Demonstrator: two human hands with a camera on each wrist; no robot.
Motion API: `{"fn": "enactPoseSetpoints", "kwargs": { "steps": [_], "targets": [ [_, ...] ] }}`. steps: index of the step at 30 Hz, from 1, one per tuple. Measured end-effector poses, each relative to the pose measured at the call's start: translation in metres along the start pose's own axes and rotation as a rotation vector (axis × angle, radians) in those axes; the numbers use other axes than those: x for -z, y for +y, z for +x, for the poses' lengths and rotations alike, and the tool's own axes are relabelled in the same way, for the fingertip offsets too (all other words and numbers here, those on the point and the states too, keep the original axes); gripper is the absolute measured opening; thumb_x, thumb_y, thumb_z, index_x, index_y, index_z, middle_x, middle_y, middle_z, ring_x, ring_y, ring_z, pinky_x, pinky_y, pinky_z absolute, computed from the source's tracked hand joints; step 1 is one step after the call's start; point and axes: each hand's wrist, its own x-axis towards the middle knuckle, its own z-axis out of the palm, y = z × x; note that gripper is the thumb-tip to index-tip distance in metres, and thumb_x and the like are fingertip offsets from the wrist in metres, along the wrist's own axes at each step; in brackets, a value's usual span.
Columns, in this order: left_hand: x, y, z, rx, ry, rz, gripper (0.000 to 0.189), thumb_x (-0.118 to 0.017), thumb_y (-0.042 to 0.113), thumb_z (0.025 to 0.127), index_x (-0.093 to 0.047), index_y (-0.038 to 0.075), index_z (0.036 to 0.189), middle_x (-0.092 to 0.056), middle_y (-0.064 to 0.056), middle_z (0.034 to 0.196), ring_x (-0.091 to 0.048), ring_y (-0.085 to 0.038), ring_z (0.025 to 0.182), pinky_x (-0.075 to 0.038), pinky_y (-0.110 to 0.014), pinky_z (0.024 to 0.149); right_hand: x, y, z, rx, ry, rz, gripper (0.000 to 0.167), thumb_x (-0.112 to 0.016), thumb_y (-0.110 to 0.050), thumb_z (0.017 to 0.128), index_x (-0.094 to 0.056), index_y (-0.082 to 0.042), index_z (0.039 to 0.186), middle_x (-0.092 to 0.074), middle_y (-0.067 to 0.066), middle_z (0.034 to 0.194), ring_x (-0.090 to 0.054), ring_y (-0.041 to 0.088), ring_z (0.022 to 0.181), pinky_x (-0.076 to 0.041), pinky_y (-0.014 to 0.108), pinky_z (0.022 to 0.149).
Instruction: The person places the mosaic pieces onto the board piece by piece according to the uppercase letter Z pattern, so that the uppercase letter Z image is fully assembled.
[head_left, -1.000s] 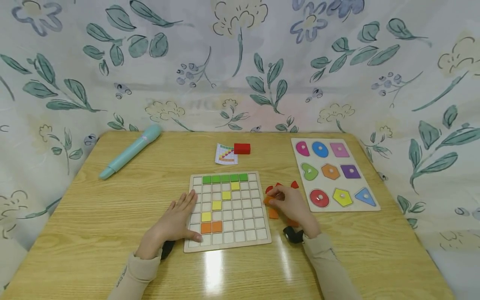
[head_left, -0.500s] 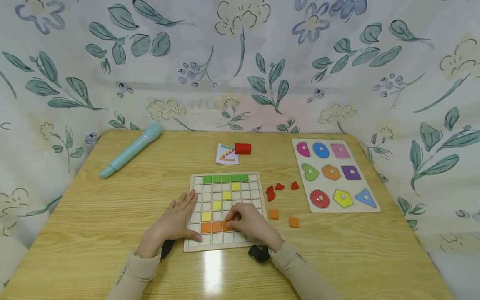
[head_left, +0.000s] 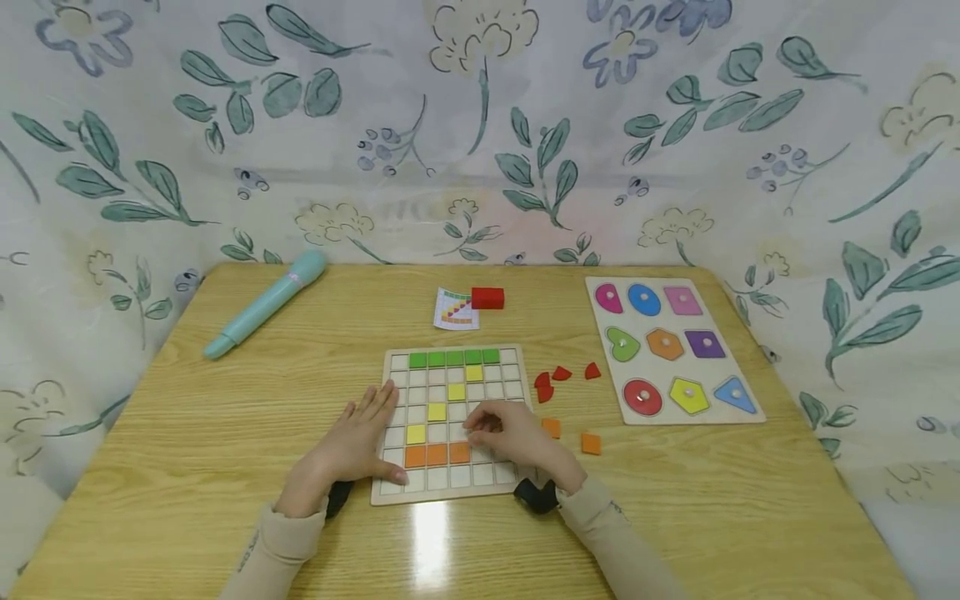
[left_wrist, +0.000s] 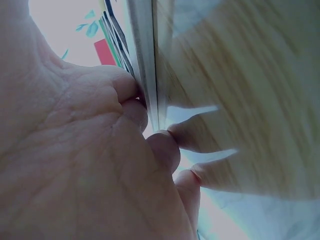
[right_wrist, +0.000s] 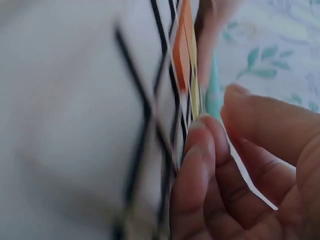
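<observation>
My left hand lies with fingers spread along the left edge of a wooden grid board, the thumb on its lower left corner. In the left wrist view, fingertips are beside the board's edge. My right hand hovers over the board's lower right part, fingers bent and holding nothing visible; in the right wrist view the thumb is apart from the fingers. Three orange square tiles sit side by side in a lower row. Several yellow tiles climb diagonally towards a row of green tiles.
Right of the board lie two loose orange tiles and several red wedge pieces. Beyond them is a shape puzzle board. A pattern card with a red block stands behind; a teal microphone-shaped object lies left.
My right hand carried an orange tile from the right side onto the board, set it as the third in the row and let go, then moved slightly up and right. The left hand stayed.
</observation>
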Motion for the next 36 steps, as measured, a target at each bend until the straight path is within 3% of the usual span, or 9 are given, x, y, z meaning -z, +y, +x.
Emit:
{"fn": "enactPoseSetpoints", "kwargs": {
  "steps": [6,11,15,26,36],
  "targets": [
    [0.001,0.000,0.000,-0.006,0.003,-0.018,0.128,-0.081,0.052,0.065,-0.008,-0.004,0.153,-0.001,-0.022,0.162,0.001,-0.046,0.148,-0.004,-0.067,0.116,0.044,0.017,-0.010,-0.110,0.158,-0.001,0.015,-0.067,-0.008,0.090,-0.068,-0.003,0.104,-0.068,0.007,0.092,-0.059,0.013,0.082,-0.049,0.020,0.073],
    [0.004,0.003,-0.001,-0.021,0.020,-0.008,0.127,-0.082,0.050,0.064,-0.010,-0.007,0.152,-0.004,-0.025,0.161,-0.002,-0.048,0.147,-0.006,-0.068,0.115,0.080,0.035,-0.027,-0.188,0.105,-0.069,0.024,-0.065,-0.009,0.091,-0.065,-0.002,0.113,-0.068,0.009,0.099,-0.061,0.018,0.090,-0.051,0.024,0.079],
    [0.005,0.005,-0.002,-0.003,0.009,0.001,0.127,-0.082,0.050,0.065,-0.009,-0.006,0.153,-0.004,-0.023,0.162,-0.002,-0.047,0.148,-0.006,-0.067,0.116,0.095,0.039,-0.035,-0.208,0.057,-0.101,0.029,-0.066,-0.009,0.090,-0.063,-0.002,0.118,-0.067,0.010,0.103,-0.061,0.020,0.094,-0.053,0.032,0.084],
    [0.003,0.002,-0.001,-0.017,0.017,-0.015,0.127,-0.081,0.053,0.065,-0.010,-0.006,0.153,-0.003,-0.024,0.162,-0.001,-0.048,0.147,-0.005,-0.068,0.116,0.087,0.040,-0.030,-0.138,-0.086,-0.100,0.047,-0.079,-0.005,0.077,-0.060,-0.003,0.120,-0.064,0.008,0.105,-0.059,0.020,0.095,-0.053,0.034,0.088],
    [0.004,0.003,-0.001,-0.002,0.013,-0.001,0.127,-0.083,0.050,0.065,-0.009,-0.006,0.153,-0.003,-0.024,0.162,-0.002,-0.048,0.148,-0.006,-0.068,0.115,0.080,0.039,-0.027,-0.028,-0.059,-0.215,0.038,-0.073,0.007,0.076,-0.064,-0.003,0.111,-0.066,0.006,0.099,-0.061,0.019,0.094,-0.055,0.034,0.086]
  ]
}}
